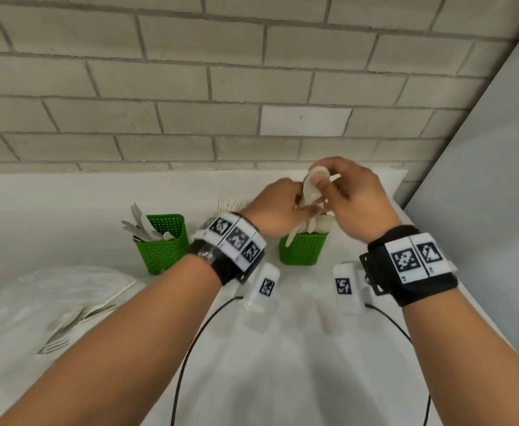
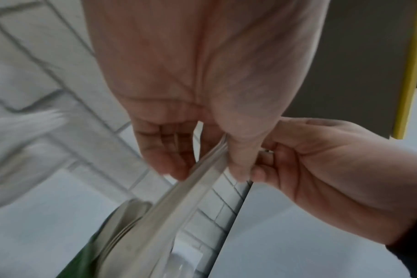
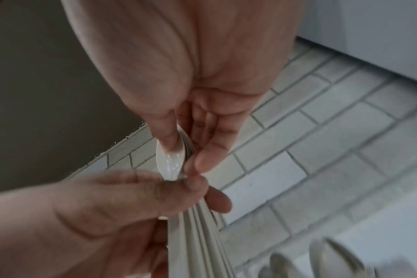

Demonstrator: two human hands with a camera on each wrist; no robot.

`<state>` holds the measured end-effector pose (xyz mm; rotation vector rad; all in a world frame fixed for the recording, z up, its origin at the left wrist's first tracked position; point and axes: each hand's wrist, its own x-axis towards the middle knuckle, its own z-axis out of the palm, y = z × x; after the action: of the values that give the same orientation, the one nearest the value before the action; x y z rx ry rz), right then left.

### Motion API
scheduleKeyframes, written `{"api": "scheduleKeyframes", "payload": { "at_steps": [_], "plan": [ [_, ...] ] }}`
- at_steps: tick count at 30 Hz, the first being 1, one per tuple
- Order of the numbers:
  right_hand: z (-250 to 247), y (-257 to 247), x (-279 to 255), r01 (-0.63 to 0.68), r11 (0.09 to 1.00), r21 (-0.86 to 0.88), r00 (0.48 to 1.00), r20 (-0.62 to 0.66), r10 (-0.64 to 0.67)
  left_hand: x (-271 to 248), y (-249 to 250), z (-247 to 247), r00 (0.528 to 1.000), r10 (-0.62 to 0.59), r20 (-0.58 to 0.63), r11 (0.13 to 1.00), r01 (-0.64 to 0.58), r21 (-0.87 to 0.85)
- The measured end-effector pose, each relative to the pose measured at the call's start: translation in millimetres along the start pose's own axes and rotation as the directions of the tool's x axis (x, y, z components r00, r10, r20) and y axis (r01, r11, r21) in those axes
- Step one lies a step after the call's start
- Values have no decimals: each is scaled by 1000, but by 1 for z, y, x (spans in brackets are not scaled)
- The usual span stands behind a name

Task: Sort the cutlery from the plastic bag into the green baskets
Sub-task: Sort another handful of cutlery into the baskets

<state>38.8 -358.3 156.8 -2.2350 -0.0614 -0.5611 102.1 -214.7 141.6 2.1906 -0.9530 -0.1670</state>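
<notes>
A white table (image 1: pixel 282 364) runs up to a grey brick wall (image 1: pixel 190 72). Nearest, at the left edge, the clear plastic bag (image 1: pixel 21 302) lies with pale forks (image 1: pixel 68 327) inside; their number cannot be told. Both wrists carry bands of black-and-white coded squares, with no readable writing. Farther on stand two green baskets in view: the left basket (image 1: pixel 166 250) holds pale cutlery, and the right basket (image 1: pixel 302 250) holds spoons. Above the right basket, the left hand (image 1: pixel 278 210) grips the handles of a stack of spoons (image 1: pixel 312 189), while the right hand (image 1: pixel 353 198) pinches their bowls between thumb and fingers.
</notes>
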Motion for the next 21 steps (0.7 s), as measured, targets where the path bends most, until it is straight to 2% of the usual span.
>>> {"api": "scheduleKeyframes", "payload": {
  "at_steps": [3,5,11,16,18,21],
  "plan": [
    [-14,5,18,4,998,-60,998,-60,-8,32,13,-3,996,77,-35,992,-73,100],
    [-17,11,26,14,998,-63,994,-104,-20,46,17,-3,993,88,-79,990,-79,114],
    [-17,30,39,79,995,-63,981,-174,-89,66,7,-1,991,45,-129,993,-59,-100],
    [-20,35,48,147,988,-51,971,-184,-154,74,6,1,978,48,-201,977,-88,-194],
    [-21,38,51,168,985,-48,967,-187,-174,78,6,1,973,50,-225,978,-94,-186],
    [-14,50,49,135,990,-48,978,-155,-141,80,-5,12,979,9,-205,990,-37,-135]
  ]
}}
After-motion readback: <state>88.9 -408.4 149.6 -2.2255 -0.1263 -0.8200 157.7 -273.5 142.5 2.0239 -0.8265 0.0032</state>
